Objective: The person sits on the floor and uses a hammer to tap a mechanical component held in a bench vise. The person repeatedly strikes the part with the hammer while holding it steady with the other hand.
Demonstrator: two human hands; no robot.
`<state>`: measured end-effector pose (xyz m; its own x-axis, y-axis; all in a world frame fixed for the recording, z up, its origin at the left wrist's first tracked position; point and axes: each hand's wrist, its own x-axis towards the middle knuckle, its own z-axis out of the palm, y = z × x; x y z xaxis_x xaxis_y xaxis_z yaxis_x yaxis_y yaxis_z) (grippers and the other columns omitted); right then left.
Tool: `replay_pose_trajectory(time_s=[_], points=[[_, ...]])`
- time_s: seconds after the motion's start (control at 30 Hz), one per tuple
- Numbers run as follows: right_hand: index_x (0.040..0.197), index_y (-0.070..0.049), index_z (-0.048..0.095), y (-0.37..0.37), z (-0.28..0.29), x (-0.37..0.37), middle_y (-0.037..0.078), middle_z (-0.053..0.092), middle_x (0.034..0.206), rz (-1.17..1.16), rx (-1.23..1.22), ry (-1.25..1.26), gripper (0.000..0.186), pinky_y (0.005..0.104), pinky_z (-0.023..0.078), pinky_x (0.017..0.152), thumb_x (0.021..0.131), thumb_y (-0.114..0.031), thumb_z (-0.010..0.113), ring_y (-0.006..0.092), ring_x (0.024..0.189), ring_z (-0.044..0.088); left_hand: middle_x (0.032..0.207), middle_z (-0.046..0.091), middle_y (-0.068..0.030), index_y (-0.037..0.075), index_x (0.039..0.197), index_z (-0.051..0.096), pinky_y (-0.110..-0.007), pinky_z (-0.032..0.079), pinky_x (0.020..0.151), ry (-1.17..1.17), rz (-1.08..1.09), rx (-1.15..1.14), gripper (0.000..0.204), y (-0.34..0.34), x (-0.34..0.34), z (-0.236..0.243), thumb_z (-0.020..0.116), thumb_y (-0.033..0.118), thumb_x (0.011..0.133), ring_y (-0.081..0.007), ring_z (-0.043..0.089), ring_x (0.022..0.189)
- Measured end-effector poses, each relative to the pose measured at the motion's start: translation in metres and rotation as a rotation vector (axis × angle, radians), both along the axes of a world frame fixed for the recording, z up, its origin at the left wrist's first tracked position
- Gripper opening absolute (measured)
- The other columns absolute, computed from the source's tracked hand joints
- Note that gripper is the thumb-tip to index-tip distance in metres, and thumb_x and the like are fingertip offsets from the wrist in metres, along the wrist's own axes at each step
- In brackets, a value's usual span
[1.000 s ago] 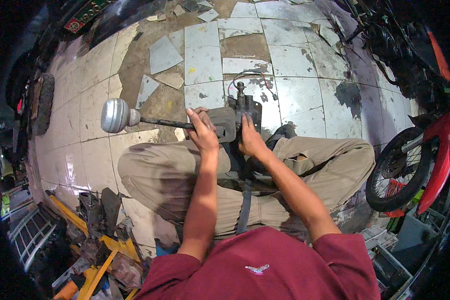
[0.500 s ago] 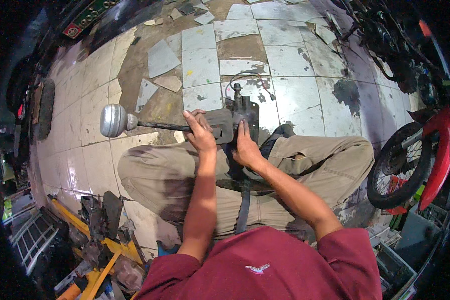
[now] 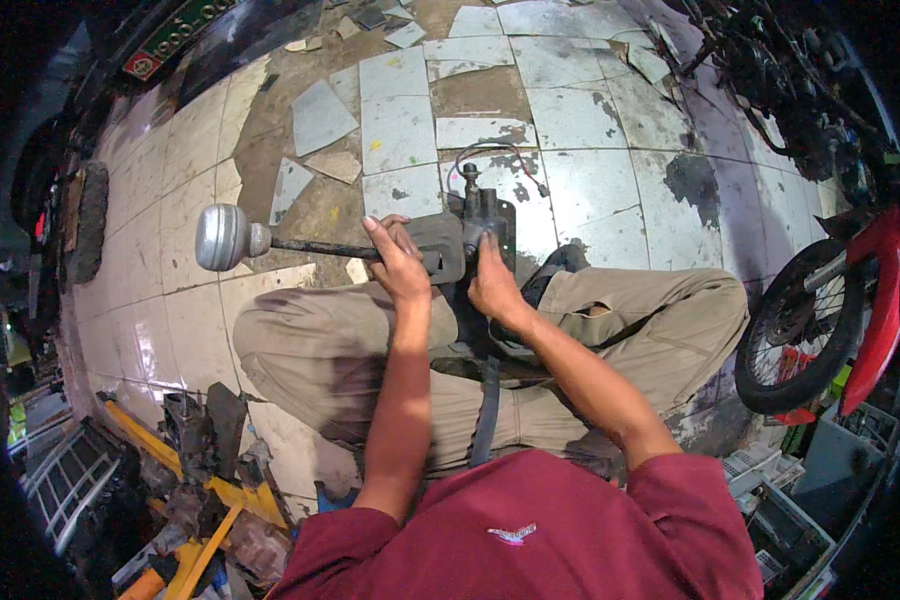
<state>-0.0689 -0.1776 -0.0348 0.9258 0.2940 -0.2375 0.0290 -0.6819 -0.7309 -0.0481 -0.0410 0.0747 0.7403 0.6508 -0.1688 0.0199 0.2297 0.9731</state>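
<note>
Well beyond left hand, numbered plate

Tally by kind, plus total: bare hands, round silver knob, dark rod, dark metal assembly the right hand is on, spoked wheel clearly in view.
Left hand and right hand: 2
Silver knob: 1
Dark rod: 1
Dark metal assembly: 1
Spoked wheel: 1
Total: 6
</note>
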Motion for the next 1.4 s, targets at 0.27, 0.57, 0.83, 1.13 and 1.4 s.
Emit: replay_pose_trajectory(time_s=[0.27,0.57,0.83,1.13,1.4], points=[[0.136,0.013,0.014,0.008,0.005,0.009,0.036,0.015,0.141,0.029,-0.034,0.03,0.076,0.0506,0.046,0.087,0.072,0.001,0.054,0.0527,0.105,0.049,0.05,0.029,0.0044,0.001,0.077,0.052,-0.023,0.025,0.046,-0.014,0.006,0.04,0.057,0.001,0.0,-0.003,0.029,0.049,0.099,-0.0065,0.028,0.046],[0.138,0.009,0.015,0.007,0.005,0.008,0.035,0.017,0.141,0.051,-0.032,0.019,0.077,0.0507,0.047,0.084,0.074,-0.001,0.055,0.0528,0.1,0.052,0.05,0.028,0.0049,0.003,0.076,0.048,-0.023,0.026,0.047,0.033,0.003,0.019,0.055,0.0,-0.001,0.004,0.029,0.049,0.099,-0.0065,0.027,0.045],[0.137,0.011,0.017,-0.001,-0.009,0.016,0.035,0.02,0.14,0.087,-0.028,-0.032,0.073,0.0504,0.045,0.088,0.074,-0.001,0.052,0.0526,0.105,0.049,0.051,0.029,0.0042,0.002,0.074,0.057,-0.023,0.023,0.046,0.03,0.038,0.017,0.061,-0.003,-0.001,0.004,0.03,0.051,0.097,-0.0067,0.028,0.047],[0.139,0.007,0.015,0.003,0.001,0.023,0.034,0.018,0.143,0.058,0.005,0.069,0.074,0.0486,0.038,0.098,0.074,0.0,0.05,0.0489,0.121,0.038,0.05,0.028,0.0058,0.003,0.078,0.052,-0.023,0.021,0.042,0.003,0.017,-0.009,0.052,-0.004,0.001,0.005,0.032,0.046,0.099,-0.0048,0.026,0.044],[0.139,0.006,0.014,0.0,-0.01,0.02,0.031,0.017,0.144,0.082,-0.066,0.043,0.077,0.0489,0.044,0.09,0.072,0.001,0.052,0.0498,0.112,0.046,0.05,0.029,0.0061,0.004,0.08,0.053,-0.022,0.022,0.042,0.003,0.016,-0.024,0.051,-0.002,0.001,0.006,0.033,0.047,0.099,-0.0045,0.028,0.044]])
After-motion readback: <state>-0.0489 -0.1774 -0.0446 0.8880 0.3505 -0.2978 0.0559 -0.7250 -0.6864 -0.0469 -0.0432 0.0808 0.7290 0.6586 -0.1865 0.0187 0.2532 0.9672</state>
